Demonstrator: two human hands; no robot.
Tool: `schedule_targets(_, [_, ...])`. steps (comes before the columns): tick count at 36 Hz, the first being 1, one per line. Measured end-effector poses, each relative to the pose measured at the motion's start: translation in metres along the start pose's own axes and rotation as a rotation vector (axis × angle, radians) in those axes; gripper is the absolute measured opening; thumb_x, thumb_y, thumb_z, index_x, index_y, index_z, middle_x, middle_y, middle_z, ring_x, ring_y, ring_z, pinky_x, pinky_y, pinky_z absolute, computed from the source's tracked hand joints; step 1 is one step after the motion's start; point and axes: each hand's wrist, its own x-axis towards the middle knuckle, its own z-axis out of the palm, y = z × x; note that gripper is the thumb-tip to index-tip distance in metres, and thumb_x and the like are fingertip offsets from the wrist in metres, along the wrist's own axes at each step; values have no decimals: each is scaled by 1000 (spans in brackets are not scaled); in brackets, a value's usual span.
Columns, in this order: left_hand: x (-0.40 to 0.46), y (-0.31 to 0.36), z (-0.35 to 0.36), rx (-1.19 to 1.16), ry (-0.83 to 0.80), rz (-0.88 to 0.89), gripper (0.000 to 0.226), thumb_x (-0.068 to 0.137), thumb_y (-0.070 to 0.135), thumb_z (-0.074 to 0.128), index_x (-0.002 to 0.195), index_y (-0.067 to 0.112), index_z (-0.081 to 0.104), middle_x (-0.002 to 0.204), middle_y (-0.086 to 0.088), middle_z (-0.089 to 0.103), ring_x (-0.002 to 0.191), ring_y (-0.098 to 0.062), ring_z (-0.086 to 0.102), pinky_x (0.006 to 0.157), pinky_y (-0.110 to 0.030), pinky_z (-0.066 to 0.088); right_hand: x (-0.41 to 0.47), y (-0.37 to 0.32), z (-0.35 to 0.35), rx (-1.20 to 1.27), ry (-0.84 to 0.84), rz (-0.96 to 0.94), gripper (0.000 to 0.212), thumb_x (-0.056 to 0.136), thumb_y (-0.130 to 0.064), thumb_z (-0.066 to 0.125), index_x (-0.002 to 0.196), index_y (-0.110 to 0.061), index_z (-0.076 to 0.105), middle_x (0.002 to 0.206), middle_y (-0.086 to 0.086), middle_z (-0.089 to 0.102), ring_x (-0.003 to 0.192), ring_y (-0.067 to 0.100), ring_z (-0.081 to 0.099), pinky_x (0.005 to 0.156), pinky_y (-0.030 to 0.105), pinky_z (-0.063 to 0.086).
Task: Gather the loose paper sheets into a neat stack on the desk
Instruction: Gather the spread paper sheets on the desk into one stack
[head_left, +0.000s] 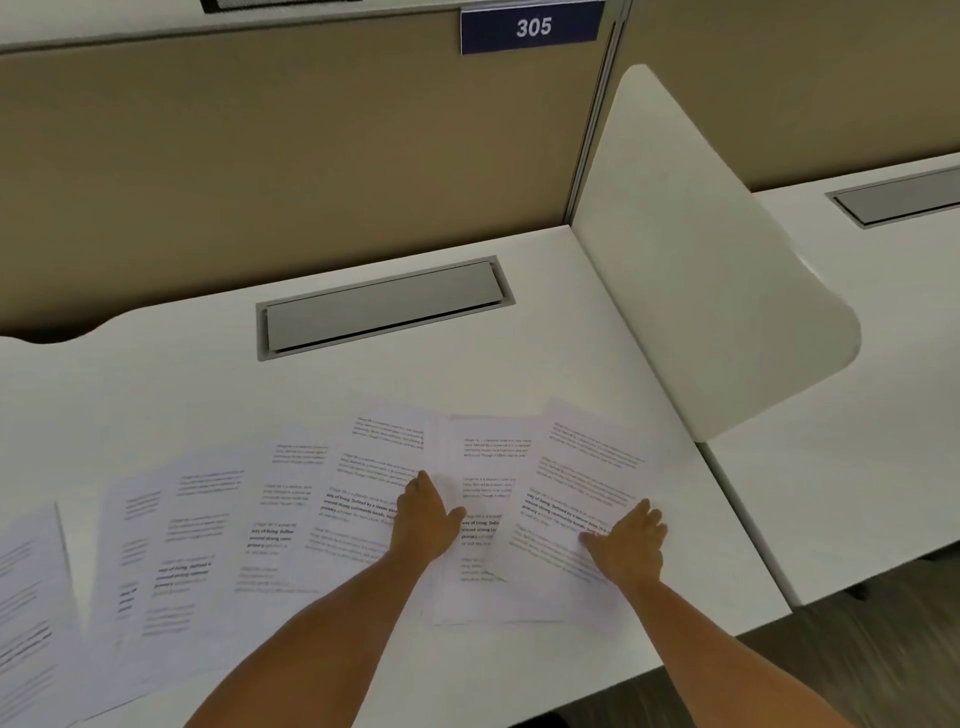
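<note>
Several printed paper sheets (291, 514) lie fanned and overlapping across the white desk (182, 374), from the far left edge to near the right divider. My left hand (423, 514) rests flat, fingers together, on the sheets near the middle of the spread. My right hand (631, 540) lies flat on the rightmost tilted sheet (582, 467), fingers slightly apart. Neither hand has lifted a sheet. A partly covered sheet (488, 467) shows between the two hands.
A grey cable-tray lid (382, 306) is set into the desk behind the papers. A white curved divider panel (701, 270) stands at the right. Behind is a tan partition with a blue "305" sign (532, 27). A neighbouring desk (857, 415) lies to the right.
</note>
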Motion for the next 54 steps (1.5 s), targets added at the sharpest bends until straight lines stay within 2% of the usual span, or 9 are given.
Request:
schedule_targets(8, [2, 1, 3, 38, 22, -7, 90, 93, 43, 60, 155, 2, 10, 161, -18, 21, 146, -36, 26, 118, -47, 31, -8, -4, 11, -138, -20, -188, 117, 86, -49, 69, 156, 1, -11, 167, 21, -4, 154, 40, -2, 122, 47, 24])
schedule_targets(19, [6, 4, 2, -10, 44, -3, 81, 95, 36, 59, 153, 1, 15, 158, -21, 24, 145, -36, 26, 118, -43, 30, -17, -40, 28, -30, -76, -235, 122, 83, -45, 74, 157, -9, -16, 165, 26, -6, 153, 45, -5, 124, 49, 7])
schedule_targets(27, [13, 12, -2, -119, 68, -80, 77, 91, 34, 66, 148, 0, 26, 148, -23, 33, 138, -39, 35, 113, -46, 34, -24, -66, 35, -31, -38, -247, 120, 79, -43, 76, 158, -16, -10, 162, 23, 13, 146, 43, 19, 114, 49, 35])
schedule_targets(34, [22, 17, -5, -316, 91, -160, 83, 87, 29, 72, 149, 0, 25, 149, -23, 31, 134, -39, 43, 109, -45, 42, -23, -71, 38, -107, -6, -239, 117, 79, -45, 75, 158, -20, -7, 160, 19, 15, 142, 38, 26, 111, 47, 38])
schedule_targets(37, [26, 18, -7, -405, 92, -200, 83, 84, 27, 76, 147, 1, 29, 146, -22, 37, 131, -38, 48, 107, -45, 46, -23, -69, 39, -134, 3, -244, 116, 79, -44, 75, 158, -20, -7, 160, 18, 15, 140, 38, 27, 110, 46, 38])
schedule_targets(40, [29, 15, -7, -536, 84, -220, 72, 81, 22, 78, 138, 1, 40, 135, -20, 55, 121, -34, 57, 102, -45, 50, -23, -68, 39, -139, 12, -247, 115, 79, -44, 74, 158, -20, -6, 159, 18, 15, 140, 38, 28, 111, 46, 38])
schedule_targets(46, [31, 12, -4, -572, 28, -193, 50, 81, 19, 79, 124, 2, 60, 122, -14, 68, 110, -29, 65, 86, -31, 54, -22, -65, 39, -101, 5, -248, 114, 79, -44, 75, 158, -20, -5, 160, 17, 15, 143, 37, 25, 113, 48, 35])
schedule_targets(49, [30, 9, -2, -613, -23, -179, 37, 82, 16, 78, 114, 2, 68, 116, -15, 72, 104, -29, 68, 88, -35, 57, -21, -62, 39, -79, -5, -257, 115, 79, -45, 75, 158, -21, -5, 160, 16, 15, 143, 38, 25, 113, 49, 35])
schedule_targets(54, [23, 9, 0, -699, -65, -140, 41, 82, 12, 79, 120, 1, 67, 119, -17, 71, 108, -30, 67, 95, -39, 55, -19, -56, 36, -38, -7, -281, 119, 77, -47, 79, 159, -21, -4, 158, 14, 21, 140, 37, 28, 110, 48, 38])
